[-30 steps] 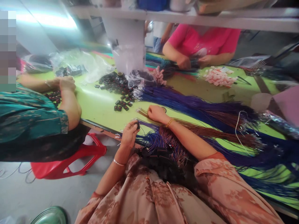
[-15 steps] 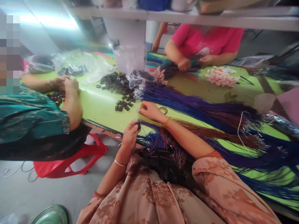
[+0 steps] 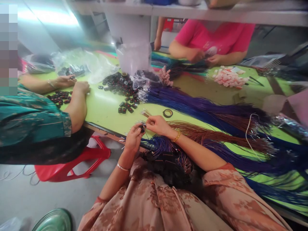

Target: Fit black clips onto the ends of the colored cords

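Note:
My left hand (image 3: 133, 137) is closed around a small black plastic connector housing (image 3: 142, 128), held above the table's near edge. Fingers pinched, my right hand (image 3: 157, 125) is right beside the housing; between its fingertips is what looks like a thin wire with a metal tip, mostly hidden. Just behind that hand lie the tips of a bundle of brown wires (image 3: 211, 134). Blue and purple wires (image 3: 158, 145) hang below my hands. Dark housings with wires attached (image 3: 168, 168) are gathered in front of my body.
Loose black housings (image 3: 119, 85) are heaped further back, near a roll of tape (image 3: 167, 113). Long blue wires (image 3: 199, 107) stretch rightward over the green table (image 3: 103, 118). Co-workers sit at left and across, one by pink connectors (image 3: 229, 77). A red stool (image 3: 72, 166) stands left.
My right hand has moved from the brown bundle's tips down toward me, to the black housing in my left hand. My left hand has barely moved. The left co-worker's hands have drawn apart.

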A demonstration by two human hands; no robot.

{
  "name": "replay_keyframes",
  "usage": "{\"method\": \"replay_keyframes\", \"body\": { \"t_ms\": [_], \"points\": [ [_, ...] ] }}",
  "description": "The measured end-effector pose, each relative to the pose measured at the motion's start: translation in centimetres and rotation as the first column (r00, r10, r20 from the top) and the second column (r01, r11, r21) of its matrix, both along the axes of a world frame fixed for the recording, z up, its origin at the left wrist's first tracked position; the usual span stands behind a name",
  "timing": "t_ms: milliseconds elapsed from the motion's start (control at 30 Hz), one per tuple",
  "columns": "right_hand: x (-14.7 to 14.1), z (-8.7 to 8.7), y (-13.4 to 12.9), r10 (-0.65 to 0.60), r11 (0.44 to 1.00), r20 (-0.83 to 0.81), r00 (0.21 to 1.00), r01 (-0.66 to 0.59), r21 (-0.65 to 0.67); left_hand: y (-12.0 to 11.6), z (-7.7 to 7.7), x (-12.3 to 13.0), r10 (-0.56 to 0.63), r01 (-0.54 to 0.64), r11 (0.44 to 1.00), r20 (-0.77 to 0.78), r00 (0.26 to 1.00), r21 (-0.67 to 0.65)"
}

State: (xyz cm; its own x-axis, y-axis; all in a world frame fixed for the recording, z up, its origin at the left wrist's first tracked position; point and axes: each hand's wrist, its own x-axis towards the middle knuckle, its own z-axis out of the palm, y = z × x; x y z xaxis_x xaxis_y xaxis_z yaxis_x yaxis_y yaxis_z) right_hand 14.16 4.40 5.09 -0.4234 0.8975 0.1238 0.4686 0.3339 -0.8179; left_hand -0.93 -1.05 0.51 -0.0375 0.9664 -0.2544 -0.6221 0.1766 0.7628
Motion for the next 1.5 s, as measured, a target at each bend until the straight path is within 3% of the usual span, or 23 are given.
{"method": "replay_keyframes", "body": {
  "t_ms": [267, 533, 767, 1000, 1267, 1333, 1400, 1467, 1500],
  "points": [
    [-0.1, 0.2, -1.1, -0.009, 0.997, 0.150, 0.989, -0.002, 0.076, 0.0, -0.3, -0.1, -0.008, 0.007, 1.000, 0.010, 1.000, 0.006],
    [-0.2, 0.3, -1.2, -0.035, 0.997, 0.202, 0.979, 0.020, 0.076, -0.1, 0.1, 0.0, -0.012, 0.012, 1.000, -0.012, 1.000, -0.003],
    [-0.5, 0.1, -1.3, -0.025, 0.999, 0.190, 0.981, 0.015, 0.051, -0.1, 0.1, 0.2, 0.005, -0.005, 1.000, -0.074, 0.997, 0.008],
    [0.0, 0.2, -1.1, 0.083, 0.991, 0.193, 0.978, -0.101, 0.085, -0.3, 0.2, 0.3, 0.020, -0.021, 0.999, -0.063, 0.998, -0.024],
    [-0.2, -0.4, -1.0, 0.070, 0.994, 0.171, 0.983, -0.084, 0.072, -0.1, 0.1, 0.3, 0.000, -0.003, 0.999, -0.120, 0.993, -0.032],
    [0.3, 0.0, -0.4, 0.090, 0.994, 0.126, 0.988, -0.096, 0.046, -0.7, 0.6, 0.5, 0.060, -0.059, 0.998, -0.199, 0.978, 0.012],
    [0.9, 0.8, 0.4, 0.083, 0.996, 0.098, 0.992, -0.086, 0.019, -1.9, 1.5, 1.1, 0.156, -0.112, 0.984, -0.364, 0.918, 0.140],
    [1.1, 1.8, 1.1, 0.098, 0.995, 0.117, 0.988, -0.099, 0.003, -3.5, 2.8, 2.1, 0.210, -0.031, 0.947, -0.544, 0.813, 0.320],
    [1.0, 2.2, 1.3, 0.139, 0.990, 0.149, 0.979, -0.140, -0.005, -4.4, 3.5, 2.8, 0.196, 0.087, 0.915, -0.623, 0.757, 0.394]
  ]
}}
